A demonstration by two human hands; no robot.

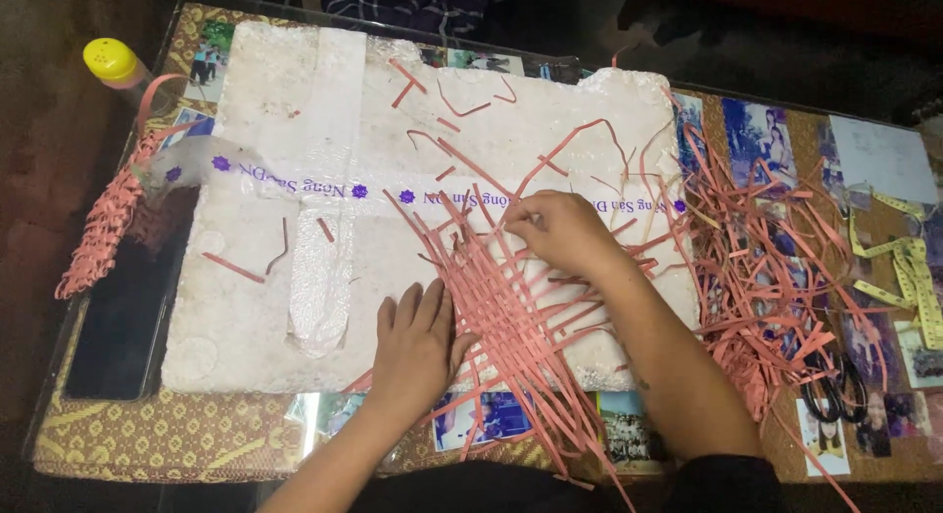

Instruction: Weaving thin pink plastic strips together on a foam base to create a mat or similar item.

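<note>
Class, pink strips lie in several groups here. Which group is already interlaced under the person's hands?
The woven strip mat on the foam board, held by both hands; the loose strip pile at right is tangled.

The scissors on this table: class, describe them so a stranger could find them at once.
Start at the white foam board covering most of the table, then move right past the loose heap of pink strips. At the heap's lower right edge lie the scissors, beside a yellow measuring tape. Their dark looped handles are the only black thing among the pink strips.
</note>
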